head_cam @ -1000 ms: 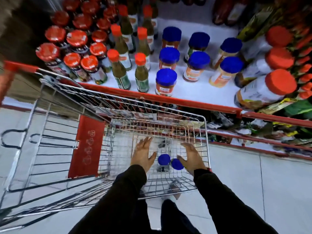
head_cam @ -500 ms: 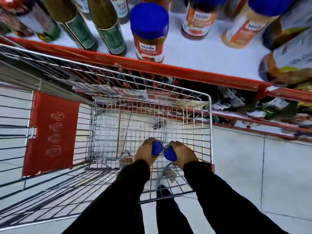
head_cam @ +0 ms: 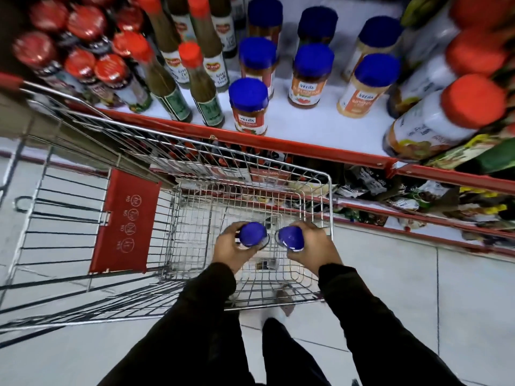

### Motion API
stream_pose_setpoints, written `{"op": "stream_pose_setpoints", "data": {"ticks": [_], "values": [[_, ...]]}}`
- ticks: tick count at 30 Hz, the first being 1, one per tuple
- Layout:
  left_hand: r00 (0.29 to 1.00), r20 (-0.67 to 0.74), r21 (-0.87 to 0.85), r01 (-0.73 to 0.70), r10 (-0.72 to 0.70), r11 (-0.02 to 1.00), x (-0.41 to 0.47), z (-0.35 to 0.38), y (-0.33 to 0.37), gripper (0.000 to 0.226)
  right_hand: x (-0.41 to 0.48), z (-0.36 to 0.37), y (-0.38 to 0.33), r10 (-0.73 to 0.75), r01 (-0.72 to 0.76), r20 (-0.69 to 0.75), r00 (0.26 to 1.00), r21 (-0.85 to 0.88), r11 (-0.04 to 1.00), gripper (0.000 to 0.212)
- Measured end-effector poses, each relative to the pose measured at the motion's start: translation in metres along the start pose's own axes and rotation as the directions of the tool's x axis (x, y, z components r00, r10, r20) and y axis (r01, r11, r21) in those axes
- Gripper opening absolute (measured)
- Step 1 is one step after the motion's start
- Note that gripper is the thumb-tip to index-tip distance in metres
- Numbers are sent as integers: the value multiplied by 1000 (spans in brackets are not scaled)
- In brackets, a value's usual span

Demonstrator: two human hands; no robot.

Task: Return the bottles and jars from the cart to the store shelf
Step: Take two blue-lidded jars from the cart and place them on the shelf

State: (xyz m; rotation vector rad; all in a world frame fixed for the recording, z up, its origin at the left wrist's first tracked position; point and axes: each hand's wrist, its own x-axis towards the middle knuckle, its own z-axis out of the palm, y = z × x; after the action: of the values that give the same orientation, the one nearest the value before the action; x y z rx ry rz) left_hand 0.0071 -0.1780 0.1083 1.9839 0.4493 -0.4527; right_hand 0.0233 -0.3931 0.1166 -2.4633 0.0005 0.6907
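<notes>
Now each hand, left point(head_cam: 232, 250) and right point(head_cam: 310, 250), has its grip closed round a blue-capped jar point(head_cam: 252, 234) inside the wire cart point(head_cam: 330, 207), so lifting both onto the white, red-edged shelf point(head_cam: 315, 126) looks next.

Bright, even store light falls from overhead, leaving the white shelf point(head_cam: 320, 126) and pale floor tiles point(head_cam: 459, 288) almost shadowless. The wide lens bends the cart point(head_cam: 330, 207) wires and shelf edge into curves. Red-capped jars point(head_cam: 471, 101) at the corners smear with motion blur, and dark sleeves point(head_cam: 390, 330) lose detail.
</notes>
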Motion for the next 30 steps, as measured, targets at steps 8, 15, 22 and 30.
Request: {"op": "stream_pose_setpoints", "data": {"ticks": [8, 15, 22, 30], "values": [[985, -60, -79, -167, 163, 983, -26, -32, 73, 60, -29, -92, -23, -104, 139, -190, 976, 178, 974, 70], [891, -171, -13, -429, 420, 903, -22, -39, 160, 60, -41, -173, -46, -162, 300, -479, 863, 227, 926, 65], [824, -196, 10, -540, 531, 841, -8, -34, 238, 63, -30, -221, -56, -103, 375, -644, 758, 301, 877, 62], [865, -168, 77, -467, 473, 881, 24, -16, 261, 62, 5, -233, -52, -96, 308, -556, 826, 303, 902, 62]]}}
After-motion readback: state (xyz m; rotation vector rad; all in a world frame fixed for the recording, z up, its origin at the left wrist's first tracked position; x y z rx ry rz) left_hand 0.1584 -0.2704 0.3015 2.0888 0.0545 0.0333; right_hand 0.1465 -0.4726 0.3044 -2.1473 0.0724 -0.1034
